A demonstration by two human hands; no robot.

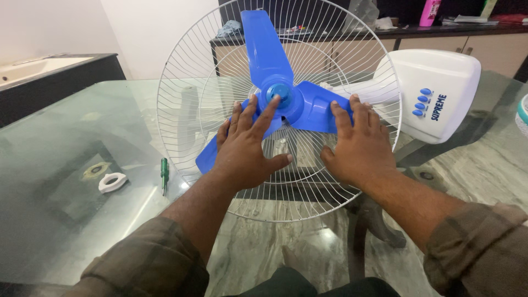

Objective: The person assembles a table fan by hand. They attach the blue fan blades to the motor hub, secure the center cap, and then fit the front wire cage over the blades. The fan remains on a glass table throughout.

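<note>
Glass table fills the frame, cabinets along the top edge. Fan lies at centre: white wire guard, three blue blades, blue hub cap, white base upper right with blue buttons. Left hand spread flat over the lower-left blade, index fingertip on the hub cap. Right hand spread flat on the right blade, gripping nothing. Lower left: green screwdriver just outside the guard rim, white ring beyond it. Open glass left and upper left; sink at far upper left.
</note>
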